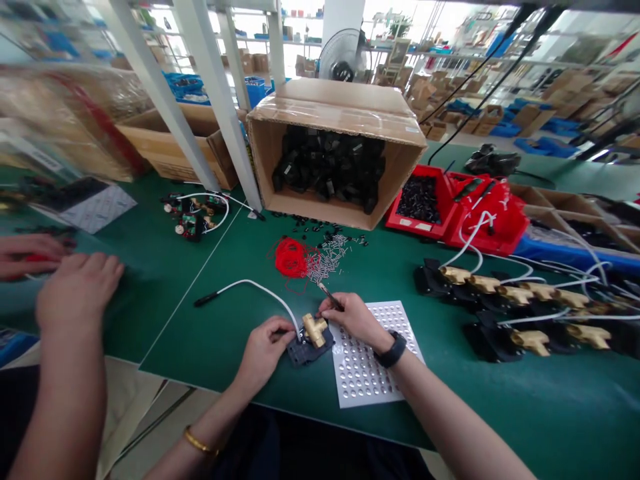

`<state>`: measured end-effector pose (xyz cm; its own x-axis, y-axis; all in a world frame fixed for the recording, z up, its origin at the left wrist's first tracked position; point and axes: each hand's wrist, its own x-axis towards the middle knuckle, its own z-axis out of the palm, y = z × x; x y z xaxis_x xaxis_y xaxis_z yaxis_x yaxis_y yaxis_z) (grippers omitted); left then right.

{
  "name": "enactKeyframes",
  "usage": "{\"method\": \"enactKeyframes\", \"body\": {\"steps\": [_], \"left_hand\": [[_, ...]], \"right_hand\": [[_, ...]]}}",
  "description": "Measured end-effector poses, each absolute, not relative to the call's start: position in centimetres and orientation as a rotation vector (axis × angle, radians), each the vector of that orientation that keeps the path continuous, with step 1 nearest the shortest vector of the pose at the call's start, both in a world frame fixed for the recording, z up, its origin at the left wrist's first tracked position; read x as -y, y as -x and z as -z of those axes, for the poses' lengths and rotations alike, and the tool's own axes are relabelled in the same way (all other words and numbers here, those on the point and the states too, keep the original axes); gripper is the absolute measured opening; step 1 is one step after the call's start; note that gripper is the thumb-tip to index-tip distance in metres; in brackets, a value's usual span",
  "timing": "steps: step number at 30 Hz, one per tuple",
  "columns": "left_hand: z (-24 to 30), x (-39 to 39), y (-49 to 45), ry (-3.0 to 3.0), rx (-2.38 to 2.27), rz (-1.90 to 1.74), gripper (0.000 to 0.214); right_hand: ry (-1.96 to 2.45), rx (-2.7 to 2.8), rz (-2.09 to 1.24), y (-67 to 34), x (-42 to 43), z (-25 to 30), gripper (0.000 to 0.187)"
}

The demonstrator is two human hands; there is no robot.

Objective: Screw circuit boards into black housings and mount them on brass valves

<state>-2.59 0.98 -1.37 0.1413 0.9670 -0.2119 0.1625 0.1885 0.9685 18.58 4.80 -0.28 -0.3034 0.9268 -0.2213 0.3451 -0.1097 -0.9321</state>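
In front of me on the green bench lies a black plastic housing [300,353] with a brass T-shaped valve fitting [315,329] on it. A white cable [263,287] arcs out of it to the left and ends in a black plug [206,300]. My left hand [263,353] pinches the housing's left edge near the cable. My right hand [356,319] is closed around a slim dark pen-like tool [330,296], its pale tip pointing up and left; the fingertips are close to the fitting's right side. Under that hand rests a white sheet with rows of shiny round dots [363,377].
Beyond the hands are a red wire bundle [291,258] and scattered small metal pins [327,260]. A cardboard box [340,120] of black parts stands behind, beside red bins [417,227]. Several brass-fitted assemblies [530,341] sit right. A co-worker's hands [80,287] are left.
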Motion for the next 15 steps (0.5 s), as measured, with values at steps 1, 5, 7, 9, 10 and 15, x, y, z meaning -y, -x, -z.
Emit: {"method": "enactKeyframes", "body": {"steps": [1, 5, 7, 9, 10, 15], "left_hand": [[1.3, -0.9, 2.6, -1.281, -1.276, -0.864, 0.010], [1.3, -0.4, 2.9, -1.719, -1.291, -0.823, 0.014], [1.3, -0.2, 3.0, -1.991, -1.280, -0.820, 0.019], [1.5, -0.1, 3.1, -2.208, -1.239, -0.868, 0.025], [1.6, 0.0, 3.1, -2.283, -1.221, -0.920, 0.028], [2.3, 0.0, 3.8, -2.399, -1.139, -1.195, 0.026]], "right_hand": [[1.417, 1.629, -1.421, -18.5, -4.7, 0.3, 0.009], [1.423, 1.659, -1.407, -18.1, -4.6, 0.1, 0.012], [1.439, 1.767, -1.337, -17.9, -4.4, -0.2, 0.013], [1.412, 1.928, -1.213, -18.0, -4.1, 0.0, 0.017], [1.364, 2.003, -1.155, -18.3, -3.8, 0.3, 0.020], [1.204, 2.110, -1.026, -19.7, -3.0, 2.5, 0.030]]}}
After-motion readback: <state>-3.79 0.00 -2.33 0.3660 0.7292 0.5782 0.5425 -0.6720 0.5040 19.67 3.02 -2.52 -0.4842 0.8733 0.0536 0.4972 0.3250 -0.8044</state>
